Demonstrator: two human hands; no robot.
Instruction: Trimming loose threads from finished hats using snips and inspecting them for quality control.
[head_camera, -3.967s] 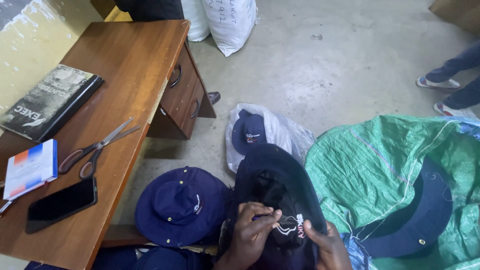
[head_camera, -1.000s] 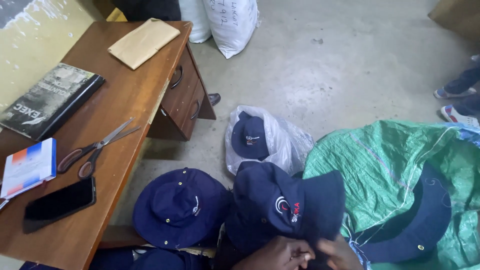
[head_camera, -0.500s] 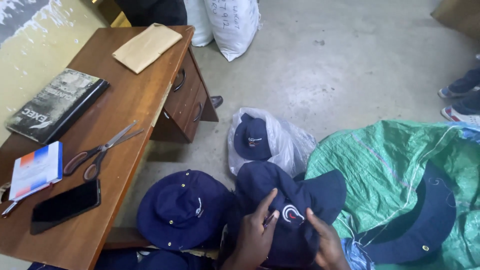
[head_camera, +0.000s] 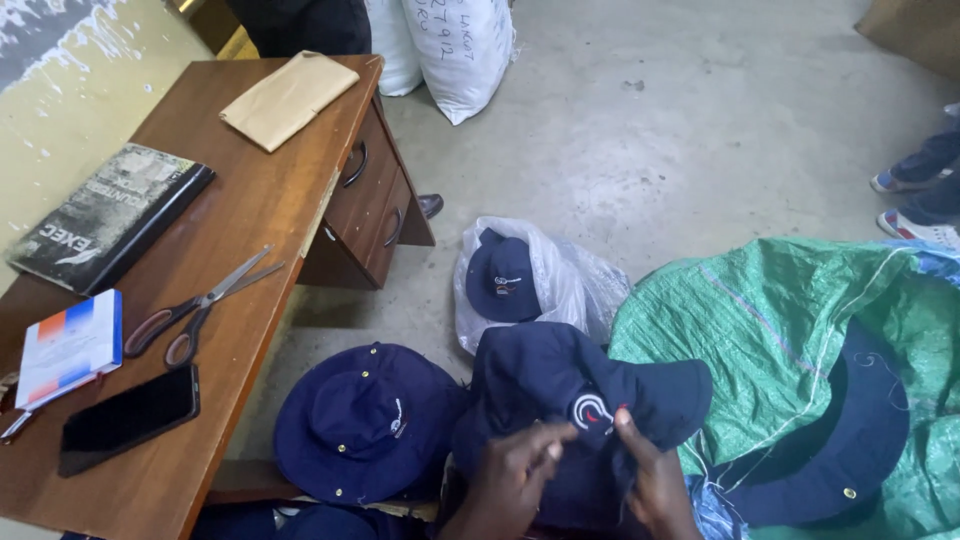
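Below the desk (head_camera: 250, 260), both hands (head_camera: 580, 480) still pinch the navy hat (head_camera: 560, 385), now lowered, fingers nearer its emblem.

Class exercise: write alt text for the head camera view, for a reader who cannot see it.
Two hands, the left hand and right hand, hold a navy bucket hat by its embroidered badge. Another navy hat lies alongside, beside a wooden desk bearing scissors and a phone.
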